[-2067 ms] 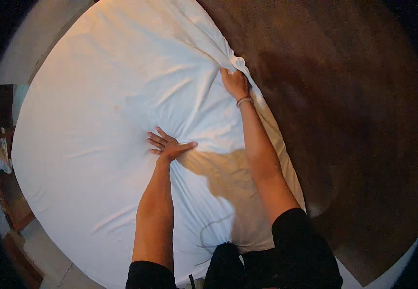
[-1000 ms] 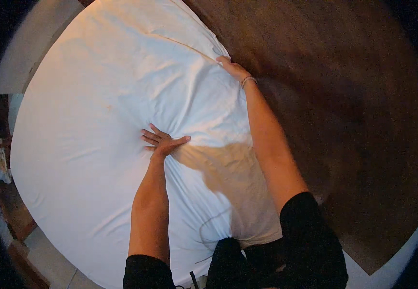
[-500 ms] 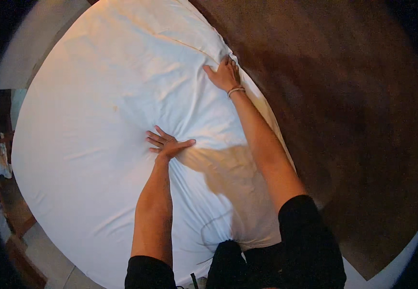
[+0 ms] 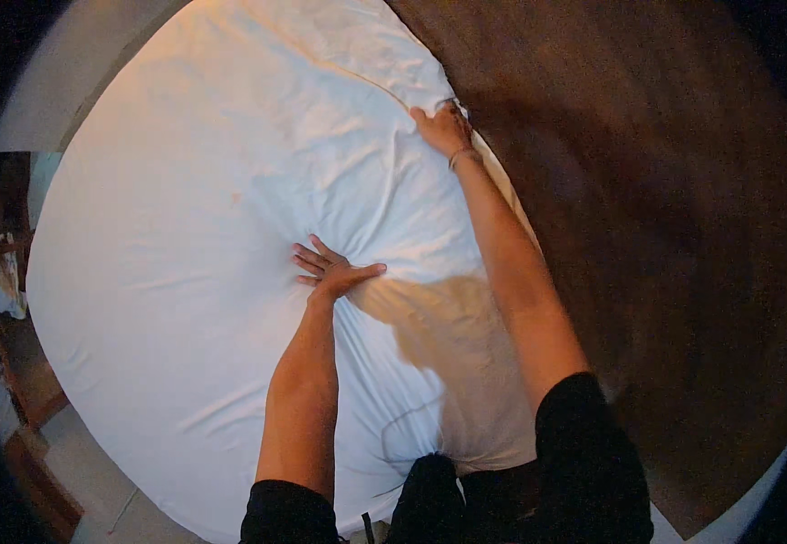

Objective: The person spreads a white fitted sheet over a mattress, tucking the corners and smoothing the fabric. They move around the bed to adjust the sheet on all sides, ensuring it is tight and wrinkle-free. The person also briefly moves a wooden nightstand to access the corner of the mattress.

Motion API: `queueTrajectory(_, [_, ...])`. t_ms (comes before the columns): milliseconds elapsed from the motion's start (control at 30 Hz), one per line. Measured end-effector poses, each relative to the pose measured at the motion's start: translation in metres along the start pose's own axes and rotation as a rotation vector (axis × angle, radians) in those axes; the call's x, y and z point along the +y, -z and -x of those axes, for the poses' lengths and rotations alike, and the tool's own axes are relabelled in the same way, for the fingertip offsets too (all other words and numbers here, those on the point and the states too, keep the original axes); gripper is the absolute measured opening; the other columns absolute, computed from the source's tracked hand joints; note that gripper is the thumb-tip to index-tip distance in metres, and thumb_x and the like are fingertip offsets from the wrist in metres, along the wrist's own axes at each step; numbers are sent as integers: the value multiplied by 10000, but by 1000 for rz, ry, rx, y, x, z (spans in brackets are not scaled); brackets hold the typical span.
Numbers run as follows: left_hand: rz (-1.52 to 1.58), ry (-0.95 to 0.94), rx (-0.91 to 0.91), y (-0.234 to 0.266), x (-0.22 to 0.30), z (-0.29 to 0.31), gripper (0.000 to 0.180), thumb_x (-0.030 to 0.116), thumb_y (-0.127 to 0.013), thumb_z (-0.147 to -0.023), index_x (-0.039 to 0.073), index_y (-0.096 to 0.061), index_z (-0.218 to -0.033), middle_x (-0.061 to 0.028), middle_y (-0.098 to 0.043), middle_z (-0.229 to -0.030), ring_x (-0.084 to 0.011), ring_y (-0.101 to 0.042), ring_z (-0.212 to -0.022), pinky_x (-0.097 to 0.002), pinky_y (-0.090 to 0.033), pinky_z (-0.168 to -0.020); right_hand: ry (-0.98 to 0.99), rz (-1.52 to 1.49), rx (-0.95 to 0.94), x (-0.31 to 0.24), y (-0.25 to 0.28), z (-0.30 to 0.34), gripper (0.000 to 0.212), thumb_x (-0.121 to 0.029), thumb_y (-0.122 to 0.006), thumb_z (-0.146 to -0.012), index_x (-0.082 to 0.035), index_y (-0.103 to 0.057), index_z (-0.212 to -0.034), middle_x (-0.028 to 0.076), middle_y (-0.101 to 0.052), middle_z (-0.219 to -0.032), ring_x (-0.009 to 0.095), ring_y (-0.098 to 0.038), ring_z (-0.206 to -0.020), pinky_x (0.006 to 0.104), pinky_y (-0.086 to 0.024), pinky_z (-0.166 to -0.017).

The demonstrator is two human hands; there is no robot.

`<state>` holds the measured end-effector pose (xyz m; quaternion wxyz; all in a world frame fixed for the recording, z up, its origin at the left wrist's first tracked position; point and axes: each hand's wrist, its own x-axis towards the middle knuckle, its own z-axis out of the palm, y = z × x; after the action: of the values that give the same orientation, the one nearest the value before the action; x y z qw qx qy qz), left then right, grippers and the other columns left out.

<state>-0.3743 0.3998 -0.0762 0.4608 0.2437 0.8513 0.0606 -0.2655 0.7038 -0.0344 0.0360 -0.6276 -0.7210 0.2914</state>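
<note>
A white bed sheet (image 4: pixel 167 245) covers a wide mattress, with creases fanning out around my left hand (image 4: pixel 328 270). That hand presses down near the middle of the sheet, its fingers spread and the thumb pointing right. At the far right edge, my right hand (image 4: pixel 446 129) has its fingers curled over the mattress border with sheet in its grasp; the fingertips are partly hidden. A raised fold (image 4: pixel 357 80) of the sheet runs up and left from the thumb. My shadow darkens the near right part of the sheet.
A dark brown wood-like panel (image 4: pixel 647 254) stands along the mattress's right side. Beyond the left edge are brown wooden furniture (image 4: pixel 44 385), a crumpled white cloth or bag (image 4: pixel 2 272) and pale floor tiles (image 4: pixel 94 462). My knees are at the near edge.
My right hand has shifted a little farther along the edge, its fingers now more curled. The left hand stays spread and pressed on the sheet; the whole view has shifted slightly.
</note>
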Motion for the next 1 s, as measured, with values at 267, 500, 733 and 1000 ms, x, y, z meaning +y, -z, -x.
queueTrajectory(267, [34,-19,-50,15,18,17,1627,783,-723,-365,-59,283,-1328,-349,347,-1344,-518,332,-1239,-686,128,-956,215,22,240,-32,3,-2,892,-590,-507,-796,128,-314,-1289,282,-358,-1335,388,-344,-1254,451,-266,-1047])
queueTrajectory(500, [-3,16,-23,10,8,13,1635,785,-725,-354,-57,279,-1332,-352,348,-1341,-506,344,-1238,-688,135,-950,4,-10,-150,-50,16,-42,1010,-711,-553,-668,99,-445,-1261,290,-406,-1334,370,-403,-1251,414,-316,-1041])
queueTrajectory(733, [-21,22,-50,7,11,12,1634,753,-752,-364,-44,304,-1322,-353,361,-1333,-512,348,-1231,-694,116,-953,-13,-161,-207,-40,8,-76,859,-658,-571,-697,82,-569,-1134,259,-551,-1191,362,-519,-1142,378,-403,-957])
queueTrajectory(1000, [-48,34,-29,4,6,6,1637,779,-730,-359,-54,298,-1322,-358,350,-1337,-513,351,-1228,-688,127,-951,317,176,325,-45,2,-13,221,-150,-507,-809,33,-628,-836,244,-642,-870,372,-645,-812,414,-525,-724])
